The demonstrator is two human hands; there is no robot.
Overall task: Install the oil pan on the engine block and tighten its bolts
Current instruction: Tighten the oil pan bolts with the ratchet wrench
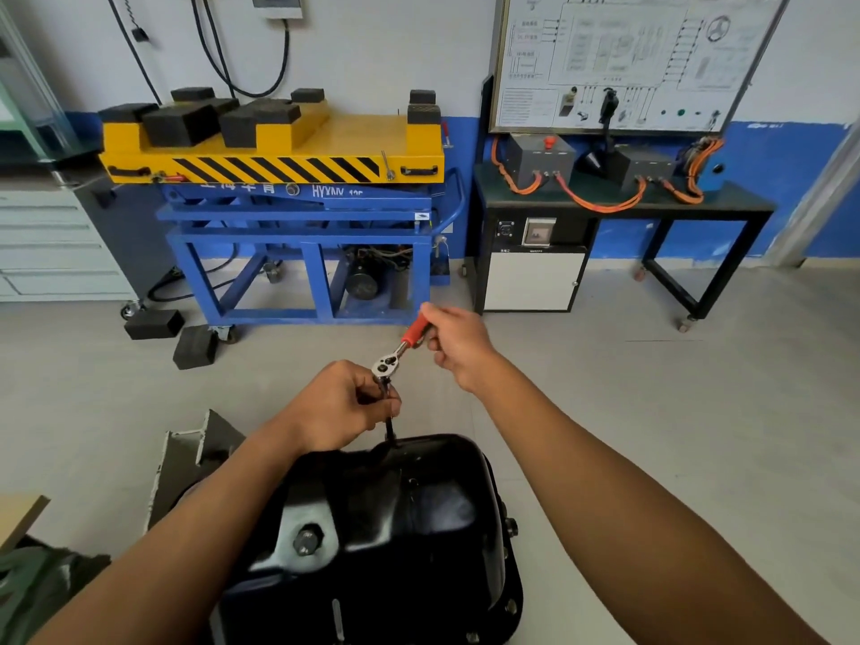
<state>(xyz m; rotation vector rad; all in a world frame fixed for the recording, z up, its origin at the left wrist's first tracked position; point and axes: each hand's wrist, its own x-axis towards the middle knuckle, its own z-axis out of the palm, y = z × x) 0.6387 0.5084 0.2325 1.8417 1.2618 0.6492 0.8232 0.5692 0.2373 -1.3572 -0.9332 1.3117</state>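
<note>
- The black oil pan [381, 528] sits nearest me.
- My left hand [342, 405] pinches the ratchet's extension [388, 423] at the pan's far edge.
- My right hand [458, 349] grips the ratchet [400, 349] by its red handle.

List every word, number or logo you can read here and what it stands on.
"HYXNV": white letters on the blue lift frame; the digits after it are half hidden and unreadable.
Chinese characters left of it: tops hidden, unreadable.
Wall diagram board: print too small to read; only a three-pointed star logo shows.
Cabinet labels: too small to read.
</note>
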